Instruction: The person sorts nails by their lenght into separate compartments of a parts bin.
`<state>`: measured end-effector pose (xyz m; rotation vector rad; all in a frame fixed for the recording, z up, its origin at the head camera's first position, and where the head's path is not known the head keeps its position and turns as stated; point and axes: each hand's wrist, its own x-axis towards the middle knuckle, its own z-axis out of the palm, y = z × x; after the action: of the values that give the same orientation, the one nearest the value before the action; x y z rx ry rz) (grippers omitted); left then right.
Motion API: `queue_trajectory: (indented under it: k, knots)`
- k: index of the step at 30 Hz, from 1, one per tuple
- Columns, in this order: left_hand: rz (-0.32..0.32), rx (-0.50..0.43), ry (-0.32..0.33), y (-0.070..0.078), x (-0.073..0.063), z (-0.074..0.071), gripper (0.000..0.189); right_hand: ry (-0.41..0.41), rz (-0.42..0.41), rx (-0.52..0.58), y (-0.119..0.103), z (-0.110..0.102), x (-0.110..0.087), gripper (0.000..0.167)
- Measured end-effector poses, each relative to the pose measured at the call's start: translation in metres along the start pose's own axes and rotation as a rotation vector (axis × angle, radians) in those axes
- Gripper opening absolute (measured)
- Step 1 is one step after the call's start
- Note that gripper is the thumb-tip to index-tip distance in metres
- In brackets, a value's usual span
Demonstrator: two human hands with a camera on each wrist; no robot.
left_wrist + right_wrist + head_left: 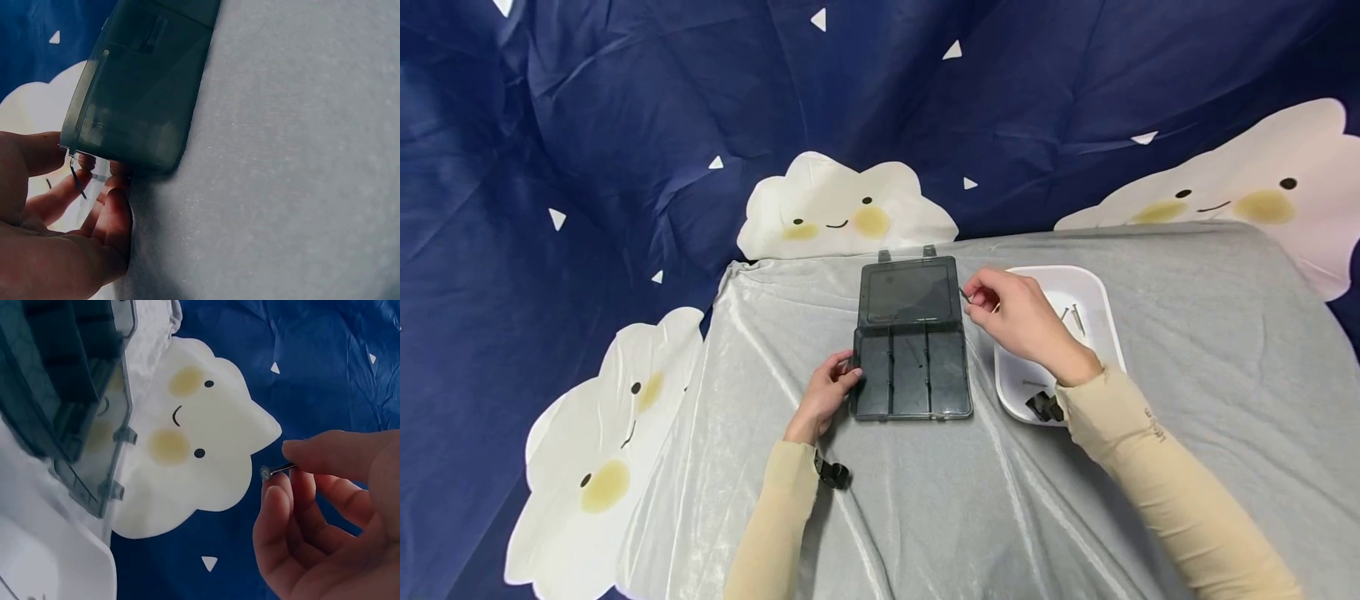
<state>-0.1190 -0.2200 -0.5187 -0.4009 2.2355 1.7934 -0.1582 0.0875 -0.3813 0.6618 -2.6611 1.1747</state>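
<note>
A dark translucent compartment box (871,379) lies on the grey cloth with its lid (910,292) swung back. My left hand (826,393) holds the box's left side; in the left wrist view the thumb is on the rim and the fingers are at the side and below. To the right of the lid, my right hand (1022,321) pinches a screw (278,470) between thumb and fingertips, above the white tray's left edge. A small dark piece (921,365) shows in the box's middle compartment. Several screws (1078,320) lie in the white tray (1105,308).
Grey cloth (1210,333) covers the table under the box and tray. Behind its far edge hangs a dark blue curtain (647,92) with cloud faces. A black wrist camera (832,473) is strapped at the left cuff, another (1043,407) at the right.
</note>
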Motion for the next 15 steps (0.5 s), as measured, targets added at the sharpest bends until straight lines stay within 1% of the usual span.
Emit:
queue_trajectory:
  k: [3,4,10,15]
  knots:
    - [-0.004,-0.004,-0.003,-0.002,0.000,0.000,0.050,0.010,0.014,0.045,-0.001,0.007,-0.002,0.007]
    - [-0.005,-0.009,0.001,-0.005,0.003,0.000,0.049,0.014,0.019,0.064,-0.001,0.009,-0.003,0.007]
    - [-0.006,-0.020,0.014,-0.005,0.003,0.000,0.045,0.015,0.072,0.182,-0.006,0.023,-0.006,0.009]
    - [0.000,-0.016,0.027,-0.002,0.002,0.001,0.044,0.005,0.119,0.258,-0.007,0.036,-0.011,0.011]
